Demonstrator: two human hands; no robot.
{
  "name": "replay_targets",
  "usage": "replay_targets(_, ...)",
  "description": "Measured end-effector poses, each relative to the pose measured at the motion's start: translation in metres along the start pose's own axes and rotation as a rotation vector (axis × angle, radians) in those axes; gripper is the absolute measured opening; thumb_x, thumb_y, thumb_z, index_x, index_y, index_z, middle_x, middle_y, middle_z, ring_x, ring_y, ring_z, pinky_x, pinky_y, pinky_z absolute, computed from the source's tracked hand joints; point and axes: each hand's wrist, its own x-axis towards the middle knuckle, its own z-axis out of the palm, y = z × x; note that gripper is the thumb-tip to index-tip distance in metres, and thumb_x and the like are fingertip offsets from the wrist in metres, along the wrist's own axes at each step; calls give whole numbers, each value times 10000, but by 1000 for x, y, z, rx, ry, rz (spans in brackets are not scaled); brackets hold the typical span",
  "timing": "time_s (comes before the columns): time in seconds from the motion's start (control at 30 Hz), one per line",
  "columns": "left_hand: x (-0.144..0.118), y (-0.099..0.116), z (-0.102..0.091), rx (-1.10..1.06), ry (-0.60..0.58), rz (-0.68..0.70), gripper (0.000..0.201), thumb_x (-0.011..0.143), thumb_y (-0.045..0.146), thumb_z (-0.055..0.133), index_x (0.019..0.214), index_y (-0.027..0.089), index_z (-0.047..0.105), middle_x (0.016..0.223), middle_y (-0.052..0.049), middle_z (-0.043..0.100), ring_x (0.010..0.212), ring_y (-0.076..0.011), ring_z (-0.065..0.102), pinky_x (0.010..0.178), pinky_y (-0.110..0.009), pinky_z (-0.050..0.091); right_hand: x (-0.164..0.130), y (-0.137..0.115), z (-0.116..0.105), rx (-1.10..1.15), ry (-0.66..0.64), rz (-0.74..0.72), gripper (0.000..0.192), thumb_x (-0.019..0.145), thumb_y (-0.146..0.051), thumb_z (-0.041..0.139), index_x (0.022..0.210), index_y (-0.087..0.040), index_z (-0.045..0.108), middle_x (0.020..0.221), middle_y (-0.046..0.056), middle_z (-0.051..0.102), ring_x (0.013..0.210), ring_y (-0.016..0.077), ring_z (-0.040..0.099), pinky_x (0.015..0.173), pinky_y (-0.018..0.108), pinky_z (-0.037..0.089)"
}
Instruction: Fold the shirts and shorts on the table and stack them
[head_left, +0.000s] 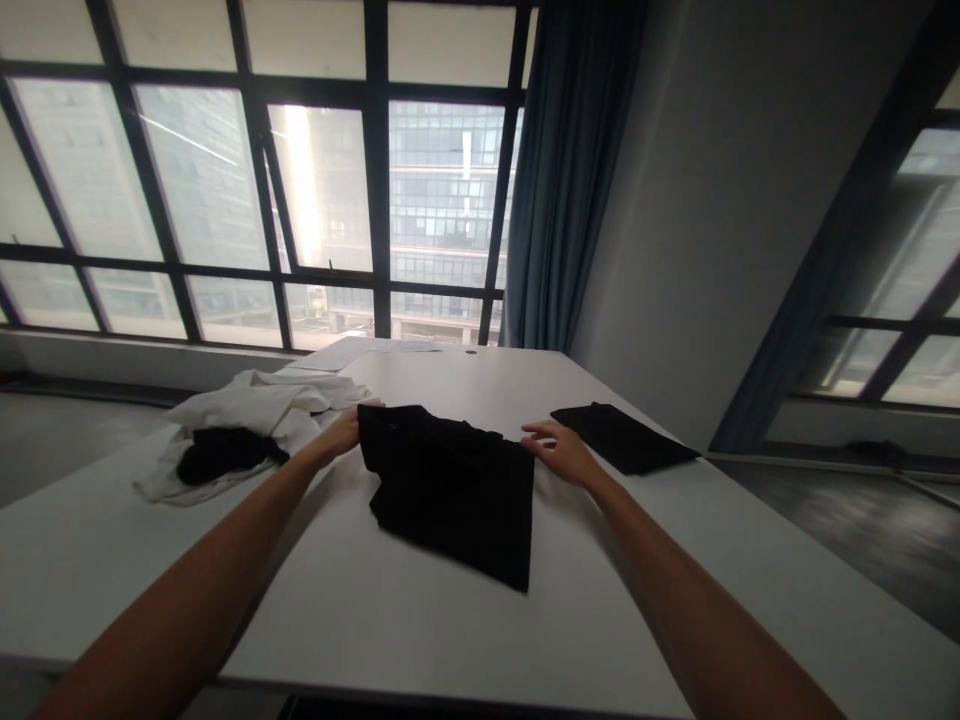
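Both hands lie open: left hand [343, 434] and right hand [561, 450] touching black garment [450, 490] edges, frame centre, on white table [375, 620].

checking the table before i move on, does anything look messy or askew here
Yes. The white cloth pile at the table's left edge is crumpled, with a dark garment bunched inside it. The black garment between the left hand and right hand lies skewed. The folded black piece looks flat.
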Motion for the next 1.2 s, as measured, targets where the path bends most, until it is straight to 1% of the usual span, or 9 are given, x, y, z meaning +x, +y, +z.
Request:
replay_targets(0.13,-3,22,21,18,-263,218,678,698,473,715,1297,174,609,1216,-127,673,1103,-294,621,963,-398,488,-10,-38,36,-105,-267,-212,553,764,-200,702,1308,-212,599,1191,90,643,981,226,642,884,372,511)
replay_targets(0.27,-7,35,33,197,-374,326,388,742,430,693,1063,215,733,1052,-67,721,988,-254,647,953,-376,484,-11,-51,41,-258,-333,-258,385,722,-29,570,1024,-215,721,1047,44,678,917,204,645,850,325,497)
replay_targets(0.37,1,28,10,51,-10,229,341,754,446,656,934,165,728,895,-46,722,866,-240,656,857,-373,530,-4,-46,11,-309,-99,-229,306,720,-30,523,897,-202,703,950,46,677,871,202,630,829,314,492)
replay_targets(0.47,14,10,-18,-271,579,63,469,711,482,684,1007,118,674,912,-64,717,879,-257,661,815,-388,554,3,-42,-24,-337,462,-174,282,784,-68,458,935,-192,661,978,96,640,951,238,595,877,356,477)
replay_targets(0.57,24,-7,-30,-542,844,-3,498,689,443,717,1059,123,625,991,-84,708,904,-251,671,795,-382,572,4,-43,-41,-272,800,-237,239,834,-142,449,982,-198,628,1050,119,612,1070,273,547,922,413,457)
replay_targets(0.8,19,-27,-39,-157,987,-27,489,731,286,670,1183,141,556,1188,-131,646,1035,-256,644,946,-415,512,-13,-46,-38,48,-339,-65,443,839,-605,572,817,-174,669,629,11,611,561,164,574,559,289,468)
replay_targets(0.9,11,-15,-29,195,847,131,392,816,321,583,1177,168,587,1211,-118,642,1115,-268,610,1025,-438,444,-14,-39,-35,192,-313,96,617,919,-666,365,1077,-149,662,681,34,650,454,143,554,483,282,456)
replay_targets(1.03,-1,9,25,477,206,283,461,870,469,547,1244,202,592,1277,-120,643,1229,-299,548,1101,-488,343,-13,-30,-14,-82,-57,86,520,844,-418,634,1304,-181,583,1130,117,691,886,231,687,799,346,540)
replay_targets(1.2,-8,19,67,583,-412,257,724,723,402,724,1389,231,498,1374,-130,563,1291,-352,484,1122,-547,282,-10,-27,-1,-180,-337,-54,398,747,-199,687,1144,-222,702,1154,65,704,1051,244,641,946,353,479)
